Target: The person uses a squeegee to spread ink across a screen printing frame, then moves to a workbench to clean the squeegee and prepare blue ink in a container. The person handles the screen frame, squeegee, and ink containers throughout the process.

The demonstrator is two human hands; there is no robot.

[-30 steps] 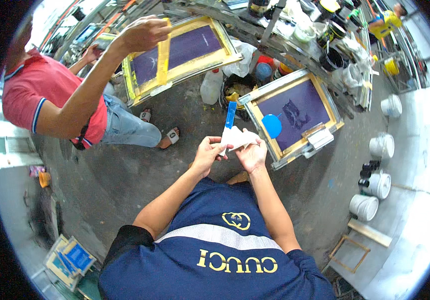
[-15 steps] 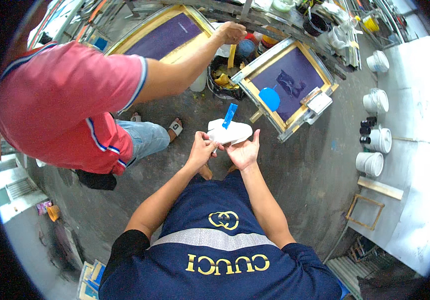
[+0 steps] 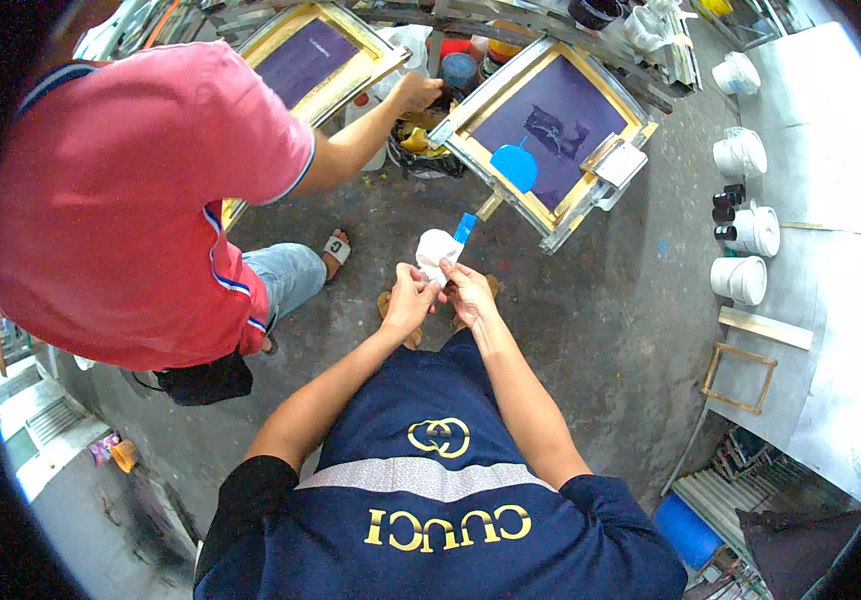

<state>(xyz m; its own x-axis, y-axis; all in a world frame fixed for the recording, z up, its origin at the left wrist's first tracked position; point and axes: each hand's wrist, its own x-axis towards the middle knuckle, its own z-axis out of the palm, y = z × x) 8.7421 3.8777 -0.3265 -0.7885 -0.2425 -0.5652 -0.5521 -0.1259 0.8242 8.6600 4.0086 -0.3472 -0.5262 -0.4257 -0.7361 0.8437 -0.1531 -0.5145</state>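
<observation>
Both of my hands meet in front of me, above the floor. My left hand (image 3: 410,302) pinches the lower edge of a bunched white cloth (image 3: 436,247), which looks soft and crumpled. My right hand (image 3: 469,293) is closed on the same cloth from the other side, thumb and fingers pressed together. Past the cloth's upper right side sticks out a flat blue strip (image 3: 465,228); its lower end is hidden by the cloth, so I cannot tell how it is held. Beyond my hands stands a wood-framed printing screen (image 3: 555,135) with a dark purple mesh and a blue blot.
At my left a person in a pink-red shirt (image 3: 130,210) reaches toward a black-lined bin (image 3: 430,165). A second framed screen (image 3: 315,65) leans behind them. White buckets (image 3: 738,280) stand along the right wall, near an empty wooden frame (image 3: 740,378).
The white cloth went from spread across my open right palm to bunched between both hands. My right fingers have closed. The other person's hand has lowered toward the bin.
</observation>
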